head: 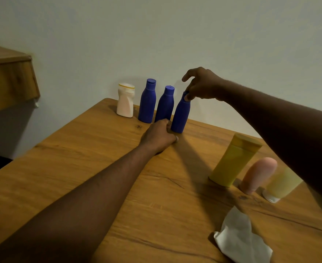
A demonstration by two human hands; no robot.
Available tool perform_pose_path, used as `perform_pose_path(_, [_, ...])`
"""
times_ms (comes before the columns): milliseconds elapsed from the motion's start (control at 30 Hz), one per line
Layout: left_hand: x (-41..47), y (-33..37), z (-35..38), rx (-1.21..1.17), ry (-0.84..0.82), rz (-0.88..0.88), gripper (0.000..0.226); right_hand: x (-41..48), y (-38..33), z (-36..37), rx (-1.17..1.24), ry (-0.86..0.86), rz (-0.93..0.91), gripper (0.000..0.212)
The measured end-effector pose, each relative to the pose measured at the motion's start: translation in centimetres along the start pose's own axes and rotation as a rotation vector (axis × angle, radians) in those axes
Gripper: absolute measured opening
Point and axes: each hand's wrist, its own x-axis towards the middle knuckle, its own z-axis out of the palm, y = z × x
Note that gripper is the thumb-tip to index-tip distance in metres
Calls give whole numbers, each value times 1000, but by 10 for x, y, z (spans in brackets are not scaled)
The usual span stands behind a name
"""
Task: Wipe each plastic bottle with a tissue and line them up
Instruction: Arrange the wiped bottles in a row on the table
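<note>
Fingers seating fourth bottle in the row.
Right hand (pixel 200 86) pinches third blue bottle (pixel 181 114) by its cap; left hand (pixel 160 135) curls against its base, grip unclear. It stands at table (pixel 99 168) far edge beside second blue bottle (pixel 164 104), first blue bottle (pixel 147 101) and white bottle (pixel 126 100). Tissue (pixel 239 238) lies near the right corner; yellow bottle (pixel 232 160), pink bottle (pixel 258 175) and pale bottle (pixel 283 183) at the right edge look undone.
</note>
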Motion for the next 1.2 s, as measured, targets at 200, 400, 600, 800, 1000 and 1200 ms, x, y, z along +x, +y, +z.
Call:
perform_pose_path(200, [-1, 1, 0, 22, -9, 1, 56, -3, 2, 1, 30, -9, 11, 65])
perform_pose_path(400, [-2, 1, -1, 42, -10, -5, 58, -9, 4, 2, 56, -24, 8, 67])
perform_pose_path(600, [-11, 7, -5, -27, 20, -4, 61, -27, 5, -13, 67, 2, -11, 69])
perform_pose_path(800, [-41, 18, -13, -205, 110, 19, 48, -73, 4, -46, 86, -58, -32, 53])
perform_pose_path(1000, [-105, 50, -7, -260, 109, 67, 32, -128, 4, -61, 68, -229, 58, 45])
perform_pose_path(1200, [-150, 83, 9, -320, 83, 98, 29, -167, 4, -59, -75, -284, 98, 50])
